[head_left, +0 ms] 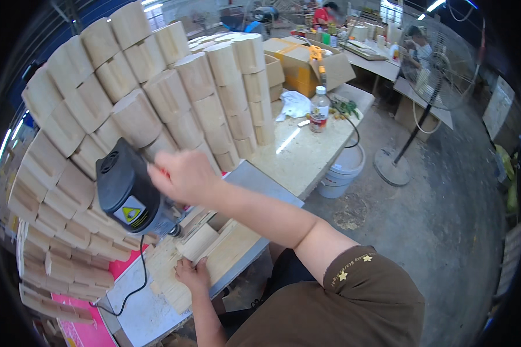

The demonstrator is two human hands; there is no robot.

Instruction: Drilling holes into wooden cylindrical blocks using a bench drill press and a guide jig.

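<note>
With left hand (193, 274) spread against wooden block (198, 242) near drill press (130, 185), cannot tell right hand's (188, 176) grip; weakly pressed, may slip

I worked in a woodworking workshop. I based this finding on a bench drill (121, 188) bearing a yellow warning label (131, 212); tall stacks of shaped wooden blocks (197, 92) behind and to the left of the drill; a pedestal fan (415, 137) on stained concrete floor (440, 231), well to the drill's right; and, far beyond the drill, two other people (323, 16) at cluttered worktables (382, 69).
</note>
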